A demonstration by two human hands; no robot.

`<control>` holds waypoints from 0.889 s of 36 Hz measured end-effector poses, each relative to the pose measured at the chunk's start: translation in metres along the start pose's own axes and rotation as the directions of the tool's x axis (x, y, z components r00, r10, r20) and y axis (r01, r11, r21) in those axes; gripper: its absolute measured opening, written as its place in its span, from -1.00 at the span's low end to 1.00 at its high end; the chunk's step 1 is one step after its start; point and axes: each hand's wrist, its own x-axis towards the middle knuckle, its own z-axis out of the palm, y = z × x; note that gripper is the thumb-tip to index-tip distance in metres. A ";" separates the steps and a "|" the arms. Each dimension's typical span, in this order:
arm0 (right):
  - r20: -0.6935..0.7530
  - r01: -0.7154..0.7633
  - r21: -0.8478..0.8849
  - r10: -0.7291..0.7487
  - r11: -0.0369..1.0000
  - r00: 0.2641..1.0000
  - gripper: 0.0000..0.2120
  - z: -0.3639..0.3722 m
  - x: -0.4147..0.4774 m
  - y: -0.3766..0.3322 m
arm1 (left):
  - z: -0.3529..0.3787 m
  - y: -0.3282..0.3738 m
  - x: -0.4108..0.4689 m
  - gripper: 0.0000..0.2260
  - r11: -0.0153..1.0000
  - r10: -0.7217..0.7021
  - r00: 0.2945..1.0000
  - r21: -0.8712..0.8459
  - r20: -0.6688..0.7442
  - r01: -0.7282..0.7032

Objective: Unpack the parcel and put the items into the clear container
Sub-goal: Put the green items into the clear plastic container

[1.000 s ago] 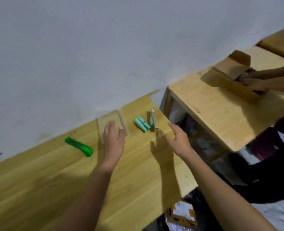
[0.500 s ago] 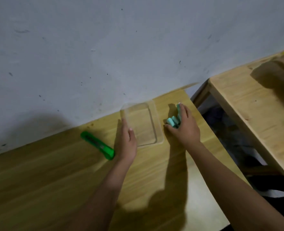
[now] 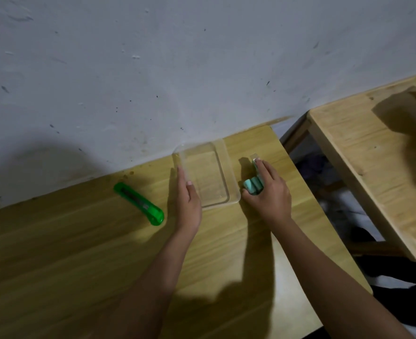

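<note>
Clear container (image 3: 205,177) sits on the table (image 3: 79,241) between both hands. Left hand (image 3: 188,201) lies flat, fingers extended against its left wall; right hand (image 3: 269,194) closes around the teal items (image 3: 252,184) just beside its right wall.

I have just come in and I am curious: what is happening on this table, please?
A person is filling a clear container, still empty. The left hand rests against its left side. The right hand closes over small teal cylinders lying on the table beside it. A green utility knife lies untouched to the left.
</note>
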 end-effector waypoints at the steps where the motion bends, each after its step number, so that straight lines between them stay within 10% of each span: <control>1: -0.004 -0.002 0.017 0.002 1.000 1.000 -0.22 0.000 -0.001 0.000 | 0.000 -0.001 0.000 -0.57 1.000 0.000 1.000 -0.005 0.001 0.000; 24: -0.042 -0.116 0.447 0.150 0.887 0.988 -0.24 -0.019 0.004 -0.003 | 0.016 -0.001 -0.005 -0.57 0.995 -0.020 0.998 -0.097 -0.061 0.014; 32: -0.078 0.090 0.512 -0.058 0.854 0.995 -0.25 -0.018 0.015 -0.046 | 0.023 -0.004 -0.004 -0.57 0.983 -0.033 0.997 -0.180 -0.076 0.019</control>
